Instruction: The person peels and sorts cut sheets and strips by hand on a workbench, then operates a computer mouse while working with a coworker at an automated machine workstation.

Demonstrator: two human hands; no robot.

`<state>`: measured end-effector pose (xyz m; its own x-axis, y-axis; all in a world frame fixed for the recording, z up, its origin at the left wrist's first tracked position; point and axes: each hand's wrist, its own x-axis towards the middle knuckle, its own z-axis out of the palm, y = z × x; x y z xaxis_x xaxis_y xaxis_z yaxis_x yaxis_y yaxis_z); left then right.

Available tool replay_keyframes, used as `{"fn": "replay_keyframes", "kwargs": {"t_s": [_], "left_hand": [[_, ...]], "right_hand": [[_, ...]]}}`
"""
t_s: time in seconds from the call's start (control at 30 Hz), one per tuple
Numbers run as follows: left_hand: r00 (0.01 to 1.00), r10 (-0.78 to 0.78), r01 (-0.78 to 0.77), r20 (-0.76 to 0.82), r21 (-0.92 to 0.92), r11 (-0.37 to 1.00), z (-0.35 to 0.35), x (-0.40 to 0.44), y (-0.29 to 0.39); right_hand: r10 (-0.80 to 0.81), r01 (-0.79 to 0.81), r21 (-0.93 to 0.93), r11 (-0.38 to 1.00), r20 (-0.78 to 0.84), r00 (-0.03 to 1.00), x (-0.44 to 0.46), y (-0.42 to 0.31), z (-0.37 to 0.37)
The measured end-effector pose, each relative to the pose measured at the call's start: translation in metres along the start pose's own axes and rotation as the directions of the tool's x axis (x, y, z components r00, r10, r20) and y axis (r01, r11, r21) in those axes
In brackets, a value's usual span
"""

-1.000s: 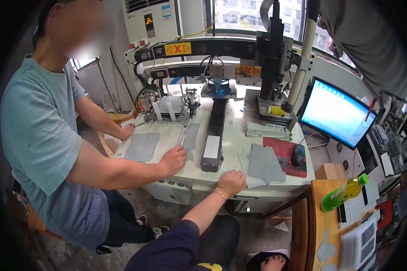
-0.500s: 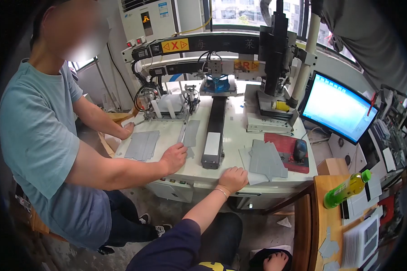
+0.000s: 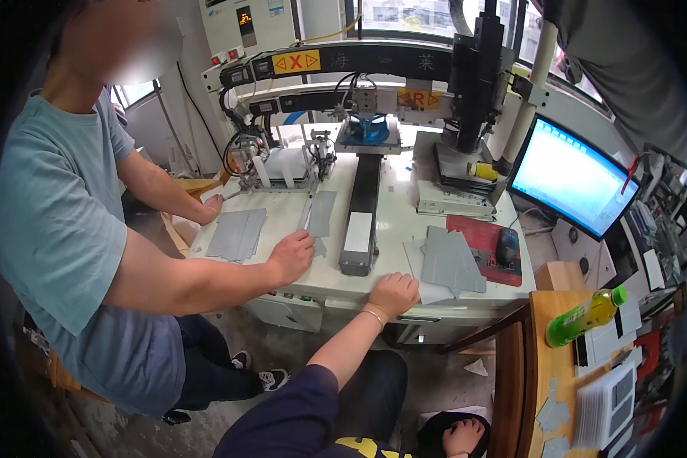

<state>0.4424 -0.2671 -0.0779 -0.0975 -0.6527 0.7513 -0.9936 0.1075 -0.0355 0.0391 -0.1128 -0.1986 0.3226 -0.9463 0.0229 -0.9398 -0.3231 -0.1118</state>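
Note:
My left hand (image 3: 394, 295) rests at the front edge of the white machine table, its fingers curled in; whatever they may hold is hidden. Just right of it lie loose grey sheets (image 3: 452, 263), overlapping unevenly. Low in the view, my right hand (image 3: 463, 437) lies on a dark surface at my lap, fingers loosely stretched and holding nothing visible. At the left stands a co-worker (image 3: 65, 221) in a light blue shirt. One of the co-worker's hands (image 3: 291, 257) is by a thin strip on the table, the other near more grey sheets (image 3: 237, 235).
Behind is a gantry machine (image 3: 343, 61) with a dark rail (image 3: 356, 259) running toward me. A monitor (image 3: 572, 179), a mouse (image 3: 507, 246) and a red mat (image 3: 473, 229) are at the right. A green bottle (image 3: 584, 317) stands on the wooden desk (image 3: 542, 305).
The view has shifted slightly, so the table sits a little higher in it. My hands, the co-worker's hands and the sheets keep about the same places.

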Motion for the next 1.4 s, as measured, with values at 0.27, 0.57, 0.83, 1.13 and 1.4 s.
{"fn": "replay_keyframes", "kwargs": {"t_s": [0.27, 0.57, 0.83, 1.13, 1.4], "left_hand": [[1.000, -0.002, 0.002, -0.006, -0.011, 1.000, -0.002, 0.000, 0.000], [1.000, 0.005, -0.005, 0.006, -0.010, 1.000, 0.000, -0.002, -0.001], [0.998, 0.018, -0.021, -0.064, -0.035, 0.999, 0.001, -0.002, -0.003], [0.996, 0.012, -0.016, -0.091, -0.038, 0.999, 0.001, -0.003, -0.003], [0.996, 0.008, -0.012, -0.090, -0.037, 0.999, 0.003, -0.004, -0.003]], "right_hand": [[-0.013, 0.013, -0.002, 1.000, -0.001, 1.000, 0.001, -0.001, -0.002], [0.023, 0.007, -0.133, 0.991, 0.222, 0.975, 0.007, -0.016, -0.034], [0.051, -0.003, -0.170, 0.985, 0.282, 0.958, 0.013, -0.021, -0.037], [0.017, 0.007, -0.128, 0.992, 0.187, 0.982, 0.013, -0.015, -0.016], [-0.029, 0.042, -0.155, 0.987, 0.088, 0.996, 0.013, -0.007, 0.003]]}}
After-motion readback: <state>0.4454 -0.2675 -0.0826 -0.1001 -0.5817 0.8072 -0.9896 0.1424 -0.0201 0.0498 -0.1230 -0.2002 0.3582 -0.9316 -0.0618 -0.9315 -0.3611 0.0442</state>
